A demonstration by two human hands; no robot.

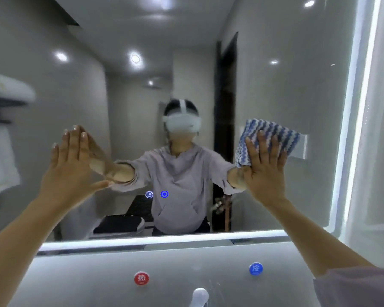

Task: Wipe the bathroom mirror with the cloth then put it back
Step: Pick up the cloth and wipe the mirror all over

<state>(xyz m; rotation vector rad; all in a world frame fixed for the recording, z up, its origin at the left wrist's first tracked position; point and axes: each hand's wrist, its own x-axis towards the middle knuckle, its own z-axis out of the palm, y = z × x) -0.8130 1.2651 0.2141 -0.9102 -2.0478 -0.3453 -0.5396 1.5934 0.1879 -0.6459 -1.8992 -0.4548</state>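
We press the blue and white cloth (273,131) flat on the mirror (275,85) with the straight fingers of our right hand (265,171) at about 3 o'clock, while our left hand (69,165), fingers straight too, touches the mirror at 9 o'clock, well apart from it.

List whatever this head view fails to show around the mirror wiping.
Cloth: its lower part is covered by the right hand pressing it flat.
Tap: cut off by the bottom edge.
Mirror: top and left sides run past the frame; any smears are lost in blur.
Towel reflected far left: blurred, cut by the left edge.
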